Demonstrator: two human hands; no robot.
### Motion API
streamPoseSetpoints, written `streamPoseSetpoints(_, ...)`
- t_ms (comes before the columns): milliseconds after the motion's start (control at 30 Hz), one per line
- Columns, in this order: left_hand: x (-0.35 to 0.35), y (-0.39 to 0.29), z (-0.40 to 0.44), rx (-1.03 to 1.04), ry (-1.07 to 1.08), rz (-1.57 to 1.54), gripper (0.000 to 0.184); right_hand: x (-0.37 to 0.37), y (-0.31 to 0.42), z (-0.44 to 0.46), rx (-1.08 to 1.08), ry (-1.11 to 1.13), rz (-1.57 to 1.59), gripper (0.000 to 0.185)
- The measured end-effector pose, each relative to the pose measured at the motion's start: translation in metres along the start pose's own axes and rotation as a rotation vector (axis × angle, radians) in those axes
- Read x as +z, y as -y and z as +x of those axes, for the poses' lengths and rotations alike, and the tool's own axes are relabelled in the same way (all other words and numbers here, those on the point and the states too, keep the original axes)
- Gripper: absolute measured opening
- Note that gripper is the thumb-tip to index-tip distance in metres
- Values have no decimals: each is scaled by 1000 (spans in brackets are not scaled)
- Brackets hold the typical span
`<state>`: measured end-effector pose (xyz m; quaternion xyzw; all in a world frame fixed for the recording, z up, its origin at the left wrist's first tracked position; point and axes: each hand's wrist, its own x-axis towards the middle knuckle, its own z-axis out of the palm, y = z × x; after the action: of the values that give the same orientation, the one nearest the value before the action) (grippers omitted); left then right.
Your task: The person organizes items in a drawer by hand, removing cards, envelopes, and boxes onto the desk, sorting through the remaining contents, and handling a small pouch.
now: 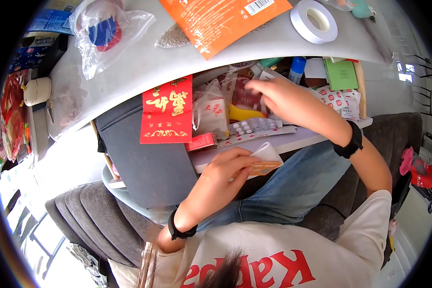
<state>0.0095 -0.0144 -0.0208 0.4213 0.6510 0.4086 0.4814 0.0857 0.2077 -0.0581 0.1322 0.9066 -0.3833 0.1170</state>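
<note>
My left hand (223,174) is closed around a small, soft-looking white and orange packet (268,161) with a printed code, just in front of the open drawer (317,137). My right hand (278,96) hovers over the drawer's contents, index finger stretched out and thumb apart, with nothing visible in it. Beneath and beside it lie a dark red packet (245,91), a yellow object (245,114) and a blister strip of pills (254,126). A blue-capped bottle (297,69) stands behind it.
A red envelope (166,113) and a dark grey folder (146,165) cover the drawer's left part. Green paper (341,74) and printed sachets (332,97) fill the right. On the tabletop are an orange bag (225,21), a white tape roll (300,21) and a plastic bag (93,53).
</note>
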Motion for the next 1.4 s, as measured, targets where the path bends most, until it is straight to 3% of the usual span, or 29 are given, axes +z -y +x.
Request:
streamPoseSetpoints(67,0,-1,2,-21,8,-16,22,0,2,5,29,165,6,34)
streamPoseSetpoints(200,-1,-1,3,-21,14,-6,22,9,-18,29,-75,180,29,33)
streamPoseSetpoints(300,0,0,4,-10,14,5,22,26,-15,33,-298,-84,-122,28)
streamPoseSetpoints(433,0,-2,5,-53,27,-15,22,28,-5,40,-129,-209,-486,20)
streamPoseSetpoints(533,0,-1,5,-25,16,18,21,13,4,45,34,54,-368,28)
streamPoseSetpoints(633,1,-2,6,-38,19,3,21,40,-6,30,-160,-178,-550,38)
streamPoseSetpoints(733,1,-2,5,-50,25,-11,21,46,-3,26,-108,-175,-764,44)
streamPoseSetpoints(867,1,0,5,-32,22,-7,21,42,-10,24,-176,-235,-525,47)
streamPoseSetpoints(1167,4,2,4,21,-14,35,21,37,-8,36,-104,-133,-402,40)
streamPoseSetpoints(1367,6,2,3,18,-30,17,22,50,-15,50,-82,-172,-390,39)
streamPoseSetpoints(1400,7,2,3,9,-26,20,22,52,-16,51,-110,-216,-411,32)
